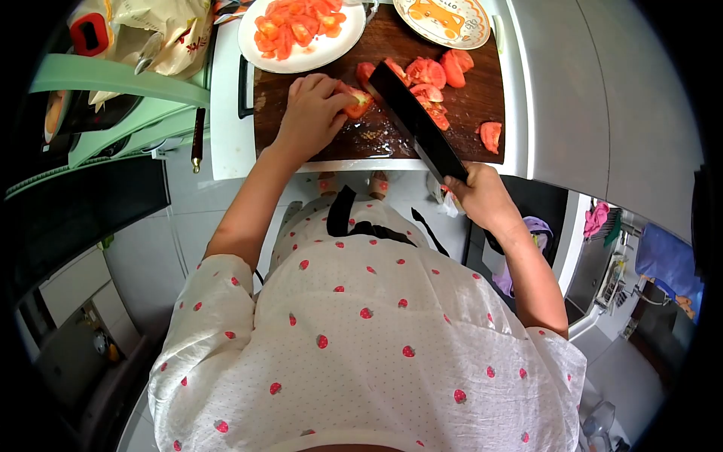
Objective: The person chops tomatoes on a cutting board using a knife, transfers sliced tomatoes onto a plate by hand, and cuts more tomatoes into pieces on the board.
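Observation:
My left hand has its fingers curled over a tomato piece and presses it on the dark wooden cutting board. In my right hand is the handle of a dark-bladed kitchen knife. The blade slants up and left across the board, just right of the held piece. Several tomato wedges lie beyond and beside the blade. One lone wedge rests near the board's right edge. Chopped tomato is heaped on a white plate at the board's far left.
A plate with a cartoon print sits at the board's far right. To the left stands a green shelf with plastic bags on it. Grey cabinet panels flank the right side. White counter edging borders the board.

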`<state>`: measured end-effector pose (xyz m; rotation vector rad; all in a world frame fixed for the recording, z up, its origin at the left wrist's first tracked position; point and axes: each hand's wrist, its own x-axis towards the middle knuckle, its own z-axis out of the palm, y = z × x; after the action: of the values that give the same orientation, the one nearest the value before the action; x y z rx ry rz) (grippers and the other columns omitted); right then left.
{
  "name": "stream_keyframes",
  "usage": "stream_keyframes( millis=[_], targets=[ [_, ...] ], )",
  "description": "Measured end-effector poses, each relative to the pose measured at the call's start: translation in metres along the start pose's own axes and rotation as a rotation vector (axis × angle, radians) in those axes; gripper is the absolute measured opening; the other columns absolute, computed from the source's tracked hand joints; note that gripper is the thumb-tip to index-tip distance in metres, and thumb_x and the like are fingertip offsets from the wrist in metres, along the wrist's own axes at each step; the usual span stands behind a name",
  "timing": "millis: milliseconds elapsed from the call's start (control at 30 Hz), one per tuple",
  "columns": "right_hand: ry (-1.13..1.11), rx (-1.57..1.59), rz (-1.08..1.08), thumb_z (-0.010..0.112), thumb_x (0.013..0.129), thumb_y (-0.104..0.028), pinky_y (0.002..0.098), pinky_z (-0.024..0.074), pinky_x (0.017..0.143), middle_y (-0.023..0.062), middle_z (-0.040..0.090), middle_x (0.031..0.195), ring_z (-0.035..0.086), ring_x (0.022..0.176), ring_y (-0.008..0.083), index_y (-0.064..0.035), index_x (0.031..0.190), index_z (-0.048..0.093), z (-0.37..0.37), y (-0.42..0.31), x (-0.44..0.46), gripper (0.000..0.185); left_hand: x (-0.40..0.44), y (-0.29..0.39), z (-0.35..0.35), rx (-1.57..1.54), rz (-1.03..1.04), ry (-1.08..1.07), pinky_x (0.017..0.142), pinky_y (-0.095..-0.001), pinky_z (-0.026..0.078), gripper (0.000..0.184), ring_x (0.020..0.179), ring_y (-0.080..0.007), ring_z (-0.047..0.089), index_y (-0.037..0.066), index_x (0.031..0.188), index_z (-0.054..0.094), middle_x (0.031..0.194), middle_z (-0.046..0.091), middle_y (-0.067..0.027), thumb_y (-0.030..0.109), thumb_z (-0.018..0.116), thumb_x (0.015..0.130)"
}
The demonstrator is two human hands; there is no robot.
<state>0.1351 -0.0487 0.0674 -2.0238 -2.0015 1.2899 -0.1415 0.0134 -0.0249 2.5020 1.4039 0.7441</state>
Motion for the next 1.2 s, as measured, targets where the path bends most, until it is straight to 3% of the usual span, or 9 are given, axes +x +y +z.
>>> stream_keyframes(
  millis=[67,167,367,567,833,967,1067,1167,1200],
  targets=[
    [0.051,-0.012,-0.115,0.059,0.086,-0.007,0.0361,0.0449,0.065,0.0174,0.056,0.064,0.049,0.058,0.0255,0.0065,0.096,0.059,0.005,0.005,0.002,0.017,-0.006,0.005,-0.001,-0.010,-0.023,0.016,0.093,-0.0421,0.036,0.020,0.103,-0.0241,0.051,0.014,0.091,0.067,0.098,0.060,-0.0013,0.011,0.069,0.071],
    [-0.043,-0.069,0.001,0.060,0.084,-0.013,0.0467,0.0458,0.073,0.0286,0.060,0.080,0.059,0.082,0.0435,0.0042,0.094,0.062,-0.001,-0.018,0.003,0.020,-0.009,0.011,0.007,-0.004,-0.033,0.067,0.093,-0.0409,0.035,0.016,0.099,-0.0231,0.052,0.013,0.088,0.068,0.093,0.060,-0.0009,0.013,0.070,0.072],
    [0.035,-0.305,-0.075,0.056,0.078,-0.003,0.0473,0.0486,0.072,0.0250,0.063,0.080,0.061,0.082,0.0408,0.0015,0.087,0.064,0.002,-0.032,0.010,0.013,-0.008,0.016,0.013,-0.013,-0.060,0.123,0.091,-0.0403,0.036,0.014,0.096,-0.0234,0.052,0.014,0.088,0.070,0.091,0.062,0.0001,0.015,0.068,0.075],
    [-0.069,-0.571,-0.048,0.053,0.075,0.000,0.0446,0.0518,0.077,0.0228,0.066,0.086,0.064,0.085,0.0379,-0.0002,0.086,0.065,0.008,-0.039,0.023,0.017,-0.010,0.025,0.014,0.042,-0.083,0.117,0.090,-0.0399,0.036,0.014,0.095,-0.0235,0.051,0.014,0.089,0.071,0.092,0.063,0.0003,0.016,0.064,0.077],
    [0.033,-0.267,-0.074,0.056,0.075,-0.002,0.0459,0.0495,0.077,0.0262,0.063,0.084,0.062,0.085,0.0406,0.0029,0.087,0.064,0.027,-0.002,0.042,0.016,-0.015,0.023,0.015,0.019,-0.079,0.099,0.095,-0.0423,0.035,0.013,0.100,-0.0248,0.052,0.016,0.085,0.068,0.092,0.063,0.0000,0.012,0.068,0.073],
    [0.054,-0.071,-0.113,0.059,0.080,-0.008,0.0476,0.0468,0.074,0.0282,0.061,0.080,0.060,0.084,0.0431,0.0037,0.088,0.063,0.025,0.006,0.031,0.015,-0.013,0.026,0.003,-0.094,-0.149,0.248,0.087,-0.0389,0.042,0.016,0.093,-0.0259,0.055,0.011,0.087,0.064,0.091,0.062,-0.0040,0.006,0.068,0.071],
    [0.081,0.018,0.006,0.061,0.084,-0.015,0.0453,0.0470,0.069,0.0260,0.061,0.074,0.060,0.075,0.0421,0.0032,0.087,0.063,0.010,-0.004,0.009,0.019,-0.001,0.023,0.001,-0.271,-0.323,0.355,0.077,-0.0375,0.046,0.019,0.083,-0.0288,0.056,0.007,0.084,0.059,0.087,0.062,-0.0075,0.001,0.067,0.068],
    [0.118,0.152,0.146,0.062,0.086,-0.018,0.0420,0.0466,0.064,0.0222,0.059,0.067,0.058,0.065,0.0392,0.0026,0.086,0.062,-0.006,-0.003,-0.004,0.021,0.012,0.020,0.004,-0.235,-0.265,0.320,0.078,-0.0384,0.045,0.018,0.086,-0.0282,0.056,0.007,0.082,0.058,0.089,0.062,-0.0070,0.002,0.068,0.067],
    [0.113,0.188,0.221,0.062,0.086,-0.020,0.0391,0.0459,0.061,0.0187,0.058,0.063,0.056,0.059,0.0341,0.0021,0.086,0.061,-0.012,-0.006,-0.008,0.022,0.016,0.018,0.008,-0.184,-0.187,0.287,0.078,-0.0383,0.045,0.020,0.088,-0.0280,0.055,0.007,0.083,0.058,0.090,0.061,-0.0068,0.003,0.069,0.067]
  ],
)
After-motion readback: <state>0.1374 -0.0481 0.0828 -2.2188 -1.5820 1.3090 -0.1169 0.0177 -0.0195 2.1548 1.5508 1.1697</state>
